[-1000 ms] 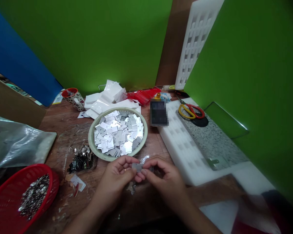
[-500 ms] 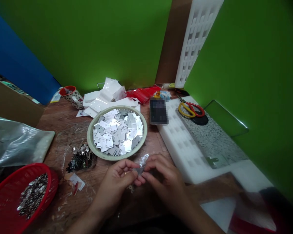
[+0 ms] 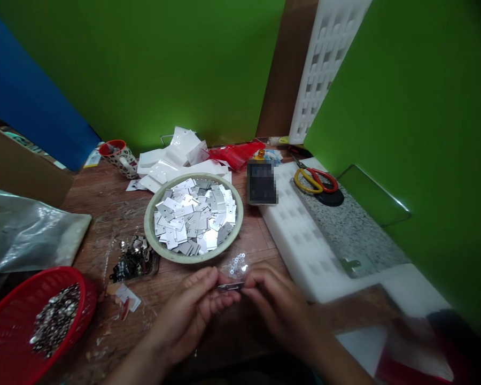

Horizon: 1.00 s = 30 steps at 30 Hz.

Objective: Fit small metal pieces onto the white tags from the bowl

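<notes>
Between my two hands, just in front of the bowl, is a small metal plate [image 3: 229, 287], held nearly level with a long edge facing me. My left hand [image 3: 194, 299] grips its left part between thumb and fingers. At its right end, the fingertips of my right hand [image 3: 270, 294] close on the plate. Small white washers [image 3: 237, 263] lie in clear plastic right behind my fingers. Beyond them stands a round pale bowl [image 3: 149, 231] filled with flat silver metal plates [image 3: 196, 216].
On the left are a red basket [image 3: 90, 302] of shiny metal parts and a clear tray of dark metal pieces [image 3: 132, 262]. A patterned mug [image 3: 120, 160] and white papers [image 3: 170, 163] sit behind. Scissors [image 3: 315, 182] rest on a stone slab [image 3: 344, 224] beside white foam [image 3: 304, 251].
The metal plate has been turned so its long edge now faces me. My left fingers have shifted and opened out beneath it, while my right hand stays at its right side.
</notes>
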Available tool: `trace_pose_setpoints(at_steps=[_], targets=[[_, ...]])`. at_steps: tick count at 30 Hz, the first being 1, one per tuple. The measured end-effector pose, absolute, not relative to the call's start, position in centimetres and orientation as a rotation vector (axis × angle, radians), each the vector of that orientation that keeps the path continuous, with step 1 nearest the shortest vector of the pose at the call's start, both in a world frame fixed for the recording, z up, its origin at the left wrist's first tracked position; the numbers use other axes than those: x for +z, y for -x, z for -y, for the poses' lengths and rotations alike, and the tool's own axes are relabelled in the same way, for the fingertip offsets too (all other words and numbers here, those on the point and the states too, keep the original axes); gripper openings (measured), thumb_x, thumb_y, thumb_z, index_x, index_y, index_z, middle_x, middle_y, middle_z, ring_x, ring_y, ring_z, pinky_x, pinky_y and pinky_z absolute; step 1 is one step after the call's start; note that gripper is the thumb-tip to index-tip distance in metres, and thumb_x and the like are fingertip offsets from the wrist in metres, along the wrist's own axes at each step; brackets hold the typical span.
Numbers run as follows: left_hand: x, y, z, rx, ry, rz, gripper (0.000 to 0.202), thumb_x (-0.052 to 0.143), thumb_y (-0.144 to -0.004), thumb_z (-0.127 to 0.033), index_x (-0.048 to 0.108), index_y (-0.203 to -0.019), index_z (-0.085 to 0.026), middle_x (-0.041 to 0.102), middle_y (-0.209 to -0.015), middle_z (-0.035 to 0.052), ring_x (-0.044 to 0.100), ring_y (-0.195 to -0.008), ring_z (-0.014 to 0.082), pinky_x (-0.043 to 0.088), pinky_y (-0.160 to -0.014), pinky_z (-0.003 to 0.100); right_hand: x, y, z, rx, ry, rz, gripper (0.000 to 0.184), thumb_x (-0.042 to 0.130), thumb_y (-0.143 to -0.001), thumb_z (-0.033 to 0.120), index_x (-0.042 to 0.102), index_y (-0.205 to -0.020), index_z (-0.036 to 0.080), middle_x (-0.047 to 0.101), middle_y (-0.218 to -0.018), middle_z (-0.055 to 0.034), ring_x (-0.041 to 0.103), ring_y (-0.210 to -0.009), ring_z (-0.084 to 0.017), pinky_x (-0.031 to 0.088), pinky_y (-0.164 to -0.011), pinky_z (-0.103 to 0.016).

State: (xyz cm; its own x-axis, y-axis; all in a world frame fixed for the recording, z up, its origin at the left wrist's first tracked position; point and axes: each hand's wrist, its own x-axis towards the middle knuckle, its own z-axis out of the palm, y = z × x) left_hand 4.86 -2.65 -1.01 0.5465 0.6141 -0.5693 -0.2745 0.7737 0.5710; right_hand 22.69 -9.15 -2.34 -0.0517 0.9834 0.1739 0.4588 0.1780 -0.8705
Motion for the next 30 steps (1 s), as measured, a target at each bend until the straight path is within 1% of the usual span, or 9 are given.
trace_pose_setpoints(at_steps=[4, 6, 9, 13, 14, 18, 23, 26, 30], targets=[[-1.2, -4.8, 2.6, 0.405, -0.449, -0.813, 0.008, 0.072, -0.077, -0.018, 0.068, -0.083, -0.013, 0.064, -0.076, 0.0012, 0.06, -0.062, 0.0072, 0.047, -0.059, 0.016, -2.3, -23.3, 9.5, 0.76, 1.277, 1.83, 0.018, 0.046, -0.092, 0.011, 0.053, -0.101, 0.025, 0.06, -0.104, -0.0039, 0.058, -0.097, -0.016, 0.046, -0.085, -0.028], [-1.2, -4.9, 2.7, 0.399, -0.501, -0.821, 0.008, 0.073, -0.075, -0.014, 0.066, -0.078, -0.013, 0.064, -0.076, 0.0016, 0.06, -0.066, 0.008, 0.047, -0.063, 0.016, -2.1, -23.5, 9.5, 0.809, 1.282, 1.805, 0.017, 0.047, -0.092, 0.012, 0.054, -0.1, 0.025, 0.06, -0.109, -0.0042, 0.057, -0.103, -0.016, 0.045, -0.089, -0.029], [-1.3, -5.2, 2.9, 0.512, -0.617, -0.873, 0.013, 0.074, -0.072, -0.012, 0.061, -0.073, -0.015, 0.067, -0.085, 0.0018, 0.061, -0.079, 0.0099, 0.046, -0.074, 0.017, -1.9, -23.4, 9.4, 0.928, 1.344, 1.657, 0.01, 0.049, -0.093, 0.017, 0.056, -0.093, 0.024, 0.058, -0.115, -0.0043, 0.055, -0.11, -0.017, 0.044, -0.093, -0.029], [-1.6, -5.7, 3.6, 0.602, -0.771, -0.965, 0.02, 0.075, -0.073, -0.017, 0.058, -0.083, -0.019, 0.066, -0.074, -0.0036, 0.057, -0.066, 0.0073, 0.042, -0.061, 0.015, -2.1, -22.5, 9.2, 1.054, 1.429, 1.438, 0.007, 0.055, -0.091, 0.021, 0.058, -0.084, 0.023, 0.055, -0.121, -0.0039, 0.051, -0.117, -0.018, 0.039, -0.099, -0.03], [-1.7, -5.8, 3.8, 0.615, -0.824, -0.986, 0.02, 0.075, -0.072, -0.018, 0.059, -0.084, -0.019, 0.065, -0.074, -0.0035, 0.057, -0.066, 0.0079, 0.043, -0.061, 0.016, -2.2, -22.3, 9.1, 1.063, 1.44, 1.407, 0.008, 0.055, -0.09, 0.021, 0.058, -0.083, 0.022, 0.055, -0.12, -0.0039, 0.052, -0.116, -0.018, 0.039, -0.099, -0.03], [-2.4, -6.0, 4.5, 0.637, -1.092, -1.032, 0.012, 0.068, -0.077, -0.02, 0.062, -0.088, -0.019, 0.065, -0.081, -0.0003, 0.059, -0.072, 0.011, 0.046, -0.065, 0.019, -2.7, -21.5, 9.0, 1.046, 1.466, 1.366, 0.008, 0.055, -0.088, 0.015, 0.056, -0.083, 0.022, 0.058, -0.108, -0.003, 0.056, -0.105, -0.016, 0.042, -0.092, -0.027], [-3.1, -5.8, 4.8, 0.632, -1.293, -1.051, 0.014, 0.06, -0.082, -0.02, 0.064, -0.095, -0.021, 0.067, -0.089, 0.0023, 0.063, -0.078, 0.0146, 0.049, -0.07, 0.023, -3.0, -21.3, 8.9, 1.119, 1.532, 1.235, 0.007, 0.058, -0.085, 0.016, 0.056, -0.087, 0.022, 0.061, -0.087, 0.001, 0.059, -0.083, -0.015, 0.046, -0.075, -0.025], [-3.3, -5.7, 4.9, 0.597, -1.359, -1.09, 0.013, 0.058, -0.083, -0.022, 0.065, -0.095, -0.021, 0.068, -0.09, 0.0022, 0.064, -0.078, 0.015, 0.049, -0.07, 0.023, -3.0, -21.4, 8.7, 1.207, 1.541, 1.134, 0.014, 0.06, -0.083, 0.016, 0.057, -0.095, 0.022, 0.063, -0.087, 0.002, 0.06, -0.079, -0.014, 0.047, -0.07, -0.024], [-3.1, -5.5, 5.2, 0.549, -1.351, -1.114, 0.013, 0.06, -0.083, -0.023, 0.066, -0.095, -0.021, 0.07, -0.093, 0.0034, 0.065, -0.083, 0.0166, 0.049, -0.072, 0.023, -2.7, -21.7, 8.7, 1.244, 1.542, 1.237, 0.014, 0.059, -0.083, 0.014, 0.06, -0.093, 0.023, 0.065, -0.088, 0.0026, 0.061, -0.083, -0.013, 0.046, -0.073, -0.023]])
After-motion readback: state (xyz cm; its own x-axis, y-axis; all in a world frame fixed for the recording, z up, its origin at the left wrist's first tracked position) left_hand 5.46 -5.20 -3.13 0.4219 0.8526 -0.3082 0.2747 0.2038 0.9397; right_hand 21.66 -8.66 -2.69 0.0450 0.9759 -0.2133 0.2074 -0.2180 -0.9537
